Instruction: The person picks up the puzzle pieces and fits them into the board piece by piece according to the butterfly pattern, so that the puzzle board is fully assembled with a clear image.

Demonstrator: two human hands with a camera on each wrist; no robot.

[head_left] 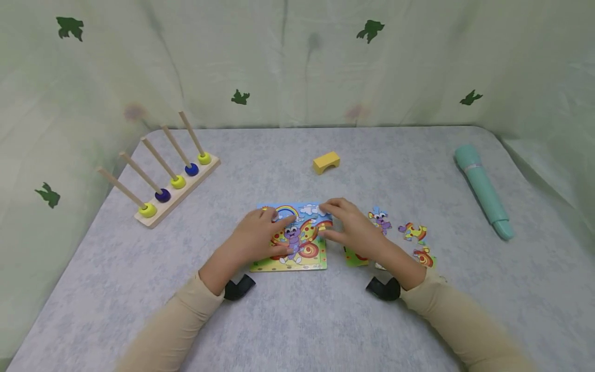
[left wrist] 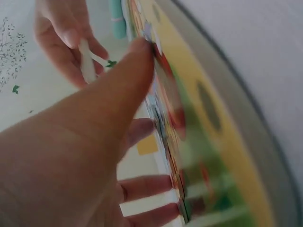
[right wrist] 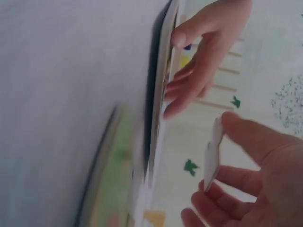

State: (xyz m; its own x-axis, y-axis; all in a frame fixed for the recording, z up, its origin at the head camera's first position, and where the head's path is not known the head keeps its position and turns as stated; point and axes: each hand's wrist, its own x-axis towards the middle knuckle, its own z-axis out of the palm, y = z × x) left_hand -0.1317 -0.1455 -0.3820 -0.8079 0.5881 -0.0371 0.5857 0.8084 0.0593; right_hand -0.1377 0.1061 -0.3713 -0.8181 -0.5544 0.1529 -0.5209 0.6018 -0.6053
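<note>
A butterfly jigsaw puzzle (head_left: 304,264) in a flat tray lies on the table, its picture showing a purple butterfly, a rainbow and clouds. My left hand (head_left: 253,237) rests over its left side with thumb and fingers spread, fingertips touching the picture. In the left wrist view the left thumb (left wrist: 128,75) presses near the tray's lower border. My right hand (head_left: 355,232) is raised over the puzzle's right edge. It pinches a puzzle piece (right wrist: 213,156) between thumb and fingers; the piece stands on edge, its pale side showing in the right wrist view.
Right of the tray lie loose puzzle pieces (head_left: 412,232) and a green-bordered piece (head_left: 355,258), partly under the right arm. A yellow arch block (head_left: 326,162) sits behind. A peg stand with beads (head_left: 176,193) is at left, a teal microphone-shaped object (head_left: 484,191) at right.
</note>
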